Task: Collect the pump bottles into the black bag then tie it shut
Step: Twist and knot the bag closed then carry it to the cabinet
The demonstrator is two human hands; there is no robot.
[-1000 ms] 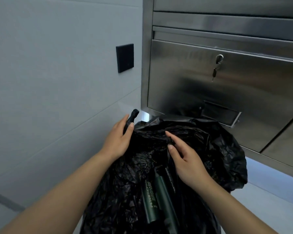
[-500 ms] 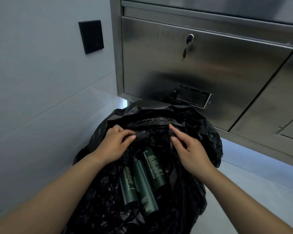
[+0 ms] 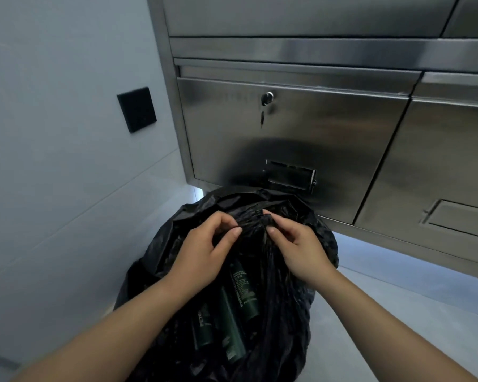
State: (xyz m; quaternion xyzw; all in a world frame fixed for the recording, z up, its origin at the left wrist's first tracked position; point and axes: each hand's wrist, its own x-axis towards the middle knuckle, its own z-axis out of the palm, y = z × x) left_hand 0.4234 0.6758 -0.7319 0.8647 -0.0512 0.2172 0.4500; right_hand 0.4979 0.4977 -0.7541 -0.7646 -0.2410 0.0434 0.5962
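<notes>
There was one black bag [image 3: 301, 271], and inside its open mouth three dark green pump bottles [image 3: 243, 288] could be counted, lying side by side; more may have been hidden under the folds. Two hands were on the bag's rim, the left hand [image 3: 202, 255] and the right hand [image 3: 301, 252]. Behind the bag stood steel cabinet doors [image 3: 329, 139], two of them in view, with one lock [image 3: 267, 98]. Left of the cabinet, one black wall plate [image 3: 136, 109].
</notes>
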